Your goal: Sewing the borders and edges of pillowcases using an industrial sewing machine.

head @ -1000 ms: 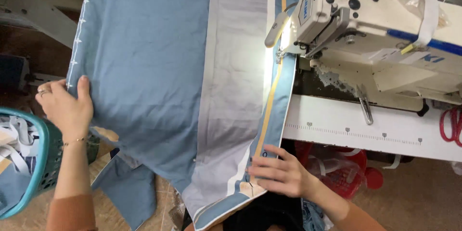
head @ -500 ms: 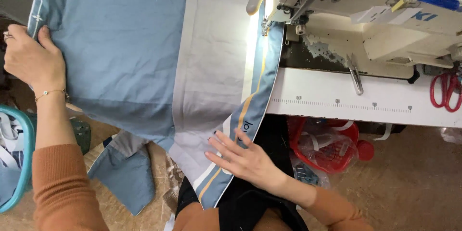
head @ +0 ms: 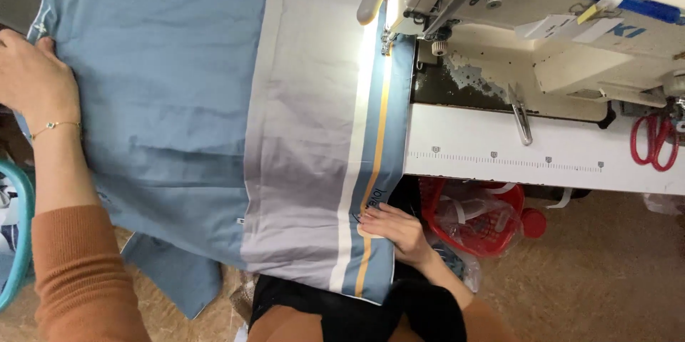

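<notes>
The striped border of the bedsheet [head: 374,164] runs in one long line from the right hand [head: 397,229] up to the presser foot of the sewing machine [head: 499,0] — its long axis points straight at the needle, directly ahead of that hand. The right hand lies flat on the border's near end, fingers pressed together on the cloth at the worktop [head: 514,160] edge. The left hand [head: 32,78] is well apart, curled over the far blue edge of the sheet, gripping it. Red scissors [head: 653,144] lie at the worktop's right — a red basket [head: 474,217] sits below.
</notes>
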